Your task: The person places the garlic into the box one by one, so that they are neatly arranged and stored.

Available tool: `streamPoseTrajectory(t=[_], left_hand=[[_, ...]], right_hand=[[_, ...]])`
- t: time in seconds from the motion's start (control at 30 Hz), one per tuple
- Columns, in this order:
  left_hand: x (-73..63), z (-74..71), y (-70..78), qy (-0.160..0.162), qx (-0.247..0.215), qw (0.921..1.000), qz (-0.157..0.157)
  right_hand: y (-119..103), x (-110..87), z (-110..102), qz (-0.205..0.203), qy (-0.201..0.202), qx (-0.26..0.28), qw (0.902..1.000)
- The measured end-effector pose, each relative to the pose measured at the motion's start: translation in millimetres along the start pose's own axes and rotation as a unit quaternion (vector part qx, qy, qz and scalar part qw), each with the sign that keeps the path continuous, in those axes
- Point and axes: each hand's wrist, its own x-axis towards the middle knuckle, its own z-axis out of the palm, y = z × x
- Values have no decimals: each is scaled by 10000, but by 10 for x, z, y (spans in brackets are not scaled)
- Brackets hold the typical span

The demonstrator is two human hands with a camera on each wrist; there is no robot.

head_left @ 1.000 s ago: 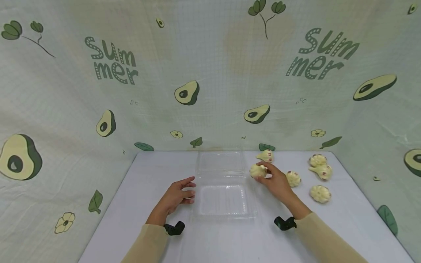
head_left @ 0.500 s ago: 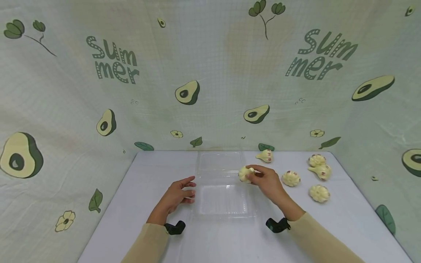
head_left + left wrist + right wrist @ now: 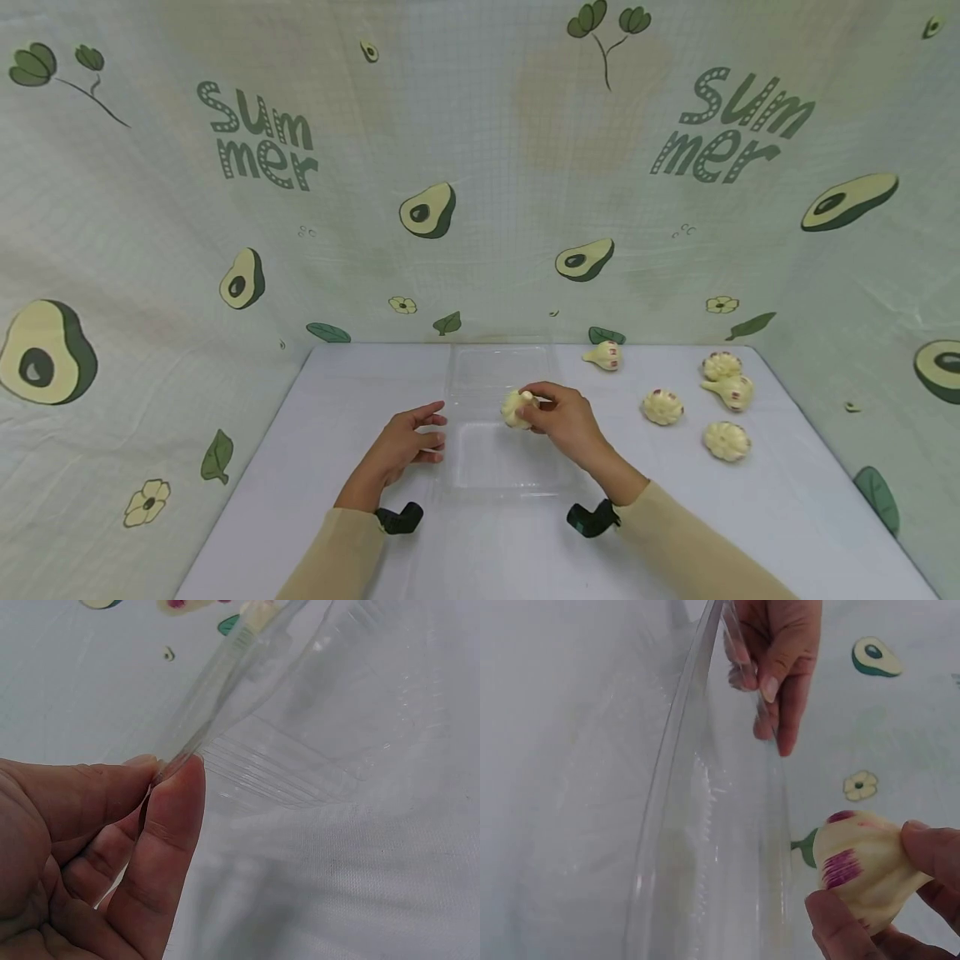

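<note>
A clear plastic clamshell container lies open on the white table, its lid folded out toward the back. My left hand is at its left side; in the left wrist view, thumb and fingers pinch the container's edge. Over the container, my right hand holds a garlic bulb between fingertips and thumb. Purple streaks mark this bulb in the right wrist view, and it is clear of the plastic.
Several more garlic bulbs lie to the right: one at the back, a nearer one, a front one and a touching pair. A printed cloth surrounds the table at the back and sides.
My right hand has carried the garlic bulb leftward from beside the container to above it. My left hand has stayed in place at the container's left edge.
</note>
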Motion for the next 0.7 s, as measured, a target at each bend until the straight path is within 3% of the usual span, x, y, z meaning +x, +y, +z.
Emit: streamPoseTrajectory(t=[0.3, 0.7], left_hand=[[14, 21, 5, 104, 96, 9999, -89], [32, 11, -15, 2, 31, 10000, -29]], right_hand=[[34, 48, 375, 35, -353, 322, 9989], [250, 160, 744, -227, -333, -299, 9987]])
